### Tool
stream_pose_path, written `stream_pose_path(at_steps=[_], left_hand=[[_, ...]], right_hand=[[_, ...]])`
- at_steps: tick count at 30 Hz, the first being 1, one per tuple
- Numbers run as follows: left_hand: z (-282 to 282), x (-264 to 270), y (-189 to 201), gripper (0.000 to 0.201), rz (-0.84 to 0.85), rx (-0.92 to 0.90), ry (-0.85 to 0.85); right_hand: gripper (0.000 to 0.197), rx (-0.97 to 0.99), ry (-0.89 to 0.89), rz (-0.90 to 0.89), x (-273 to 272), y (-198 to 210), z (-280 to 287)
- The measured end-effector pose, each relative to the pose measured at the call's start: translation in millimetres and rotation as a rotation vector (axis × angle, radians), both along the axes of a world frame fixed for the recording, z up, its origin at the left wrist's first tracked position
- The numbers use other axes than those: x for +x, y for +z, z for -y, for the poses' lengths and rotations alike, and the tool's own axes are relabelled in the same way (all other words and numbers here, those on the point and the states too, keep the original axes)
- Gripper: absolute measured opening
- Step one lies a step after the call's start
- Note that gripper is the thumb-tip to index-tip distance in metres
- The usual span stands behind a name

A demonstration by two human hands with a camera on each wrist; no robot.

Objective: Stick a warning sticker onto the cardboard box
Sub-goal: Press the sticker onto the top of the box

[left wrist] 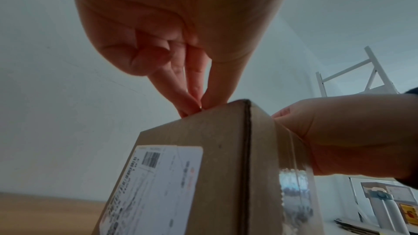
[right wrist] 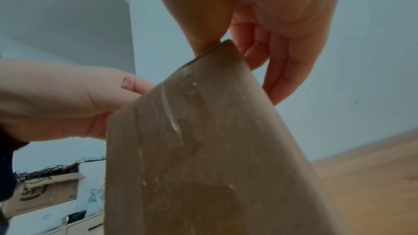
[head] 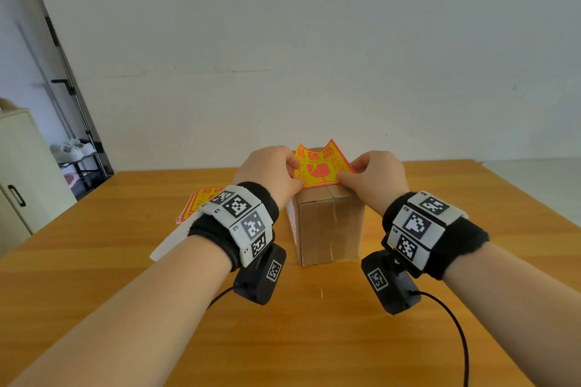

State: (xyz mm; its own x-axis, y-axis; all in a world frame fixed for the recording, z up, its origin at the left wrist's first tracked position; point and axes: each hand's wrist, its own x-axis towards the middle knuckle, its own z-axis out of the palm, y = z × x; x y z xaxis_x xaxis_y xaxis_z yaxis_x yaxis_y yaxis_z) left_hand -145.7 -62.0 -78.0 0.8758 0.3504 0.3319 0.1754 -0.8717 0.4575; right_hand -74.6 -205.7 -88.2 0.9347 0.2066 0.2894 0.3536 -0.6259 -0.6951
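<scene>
A: where's the warning sticker [head: 320,168] at?
B: over the cardboard box [head: 330,226] top on the counter [head: 314,339]; left hand [head: 270,171] and right hand [head: 374,177] each pinch a side.

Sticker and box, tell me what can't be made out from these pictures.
- Box top: in the head view the warning sticker covers the cardboard box, so whether it already adheres is unclear.
- Sticker: both wrist views look up from below, and the box hides it.
- Shipping label: print blurred in the left wrist view.
- Spare stickers: the left hand and its wristband cover most of them; their number is uncertain.
- Right hand fingertips: hidden behind the sticker.
</scene>
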Motion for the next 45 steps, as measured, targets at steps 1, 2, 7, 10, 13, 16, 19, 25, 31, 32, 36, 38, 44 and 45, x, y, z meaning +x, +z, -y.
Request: stream_pose_path(at_steps=[1, 2, 7, 10, 13, 16, 19, 25, 31, 32, 36, 38, 44, 45], left_hand=[[0.2, -0.2, -0.3, 0.025, 0.0, 0.006, 0.005], [0.4, -0.4, -0.6, 0.026, 0.002, 0.011, 0.01], [1.2, -1.7, -0.6, 0.031, 0.002, 0.055, 0.042], [3.9, -2.2, -1.4, 0.029, 0.005, 0.079, 0.062], [3.0, -3.0, -2.6, 0.031, -0.013, 0.085, 0.074], [-0.9, -3.6, -4.4, 0.035, -0.021, 0.087, 0.085], [-0.6, -4.0, -7.4, 0.035, -0.002, 0.102, 0.101], [7.1, -3.5, -15.2, 0.035, 0.124, 0.226, 0.057], [23.0, 10.0, -11.7, 0.047, -0.082, 0.385, -0.211], [23.5, 12.2, -11.1, 0.049, -0.133, 0.382, -0.217], [17.4, 20.7, -11.0, 0.053, -0.273, 0.362, -0.179], [14.7, 23.0, -11.7, 0.056, -0.323, 0.336, -0.151], [8.8, 21.7, -12.0, 0.062, -0.403, 0.232, -0.093], [7.0, 21.7, -11.9, 0.063, -0.407, 0.23, -0.085]], right_hand=[[0.03, -0.005, 0.0, 0.004, -0.1, -0.1, 0.2], [0.031, -0.011, -0.001, 0.007, -0.3, -0.5, 0.7], [0.034, -0.023, -0.011, 0.024, -1.5, -2.9, 1.4], [0.034, -0.033, -0.011, 0.036, -2.6, -3.5, 1.0], [0.042, -0.01, -0.018, 0.021, -1.7, -4.8, 2.6], [0.061, 0.046, -0.03, -0.023, 1.4, -7.5, 5.2], [0.062, 0.087, -0.021, -0.039, 2.3, -10.5, 7.0], [0.055, 0.109, 0.008, -0.032, 2.2, -11.9, 8.2], [0.053, 0.103, 0.016, -0.005, 2.4, -12.4, 6.7], [0.053, 0.103, 0.016, -0.008, 2.9, -12.7, 6.8], [0.053, 0.101, 0.013, -0.018, 4.2, -13.2, 7.4], [0.053, 0.108, 0.015, -0.028, 4.4, -13.4, 7.8], [0.052, 0.121, 0.023, -0.05, 4.9, -13.6, 8.7], [0.052, 0.121, 0.023, -0.051, 5.0, -13.5, 8.8]])
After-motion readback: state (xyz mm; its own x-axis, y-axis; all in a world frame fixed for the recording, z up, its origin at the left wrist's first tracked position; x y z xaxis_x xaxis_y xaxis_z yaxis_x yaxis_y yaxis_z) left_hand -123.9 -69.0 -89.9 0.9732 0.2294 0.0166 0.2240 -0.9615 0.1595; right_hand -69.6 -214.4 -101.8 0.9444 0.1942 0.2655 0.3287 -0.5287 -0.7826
